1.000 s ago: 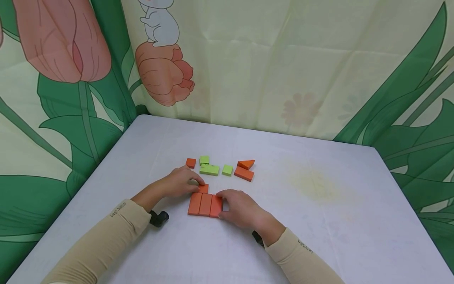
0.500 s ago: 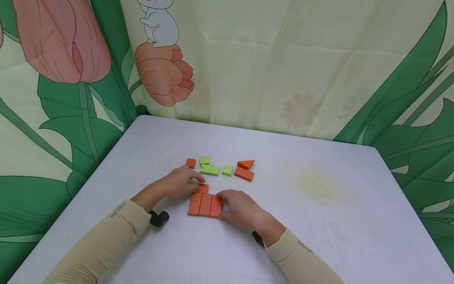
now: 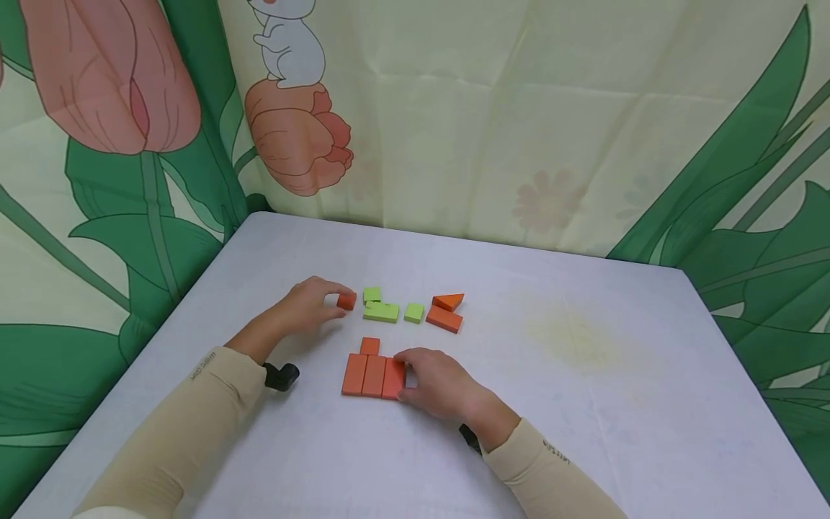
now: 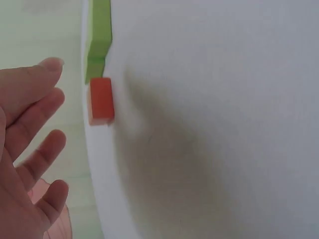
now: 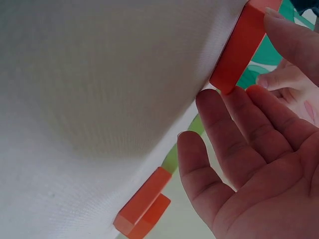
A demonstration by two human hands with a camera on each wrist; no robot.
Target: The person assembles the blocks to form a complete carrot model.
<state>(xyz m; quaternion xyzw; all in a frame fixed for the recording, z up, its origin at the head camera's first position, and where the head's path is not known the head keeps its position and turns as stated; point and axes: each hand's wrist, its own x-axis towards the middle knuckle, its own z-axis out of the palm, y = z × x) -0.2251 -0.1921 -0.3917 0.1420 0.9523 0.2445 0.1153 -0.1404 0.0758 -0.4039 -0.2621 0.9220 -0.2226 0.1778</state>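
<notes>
My left hand [image 3: 303,308] reaches around a small red block [image 3: 347,301], thumb and forefinger to either side of it. The left wrist view has those fingers spread and apart from the block [image 4: 101,101]. My right hand [image 3: 444,383] pinches the rightmost upright red rectangular block [image 3: 393,378] by its two ends, thumb at the near end and fingertips at the far end [image 5: 239,47]. Two more red rectangular blocks [image 3: 364,375] lie flush beside it in a row. A small red square block [image 3: 370,346] sits against the row's far edge.
Beyond the row lie a green rectangular block [image 3: 380,312], a green square block [image 3: 372,294] touching it, and another green square block [image 3: 413,312]. To their right an orange triangular block [image 3: 447,301] meets an orange-red rectangular block [image 3: 444,319]. A printed curtain [image 3: 454,144] hangs behind the table.
My left hand has left the red square block above the row and moved up and left to the small red block. The right hand stays where it was.
</notes>
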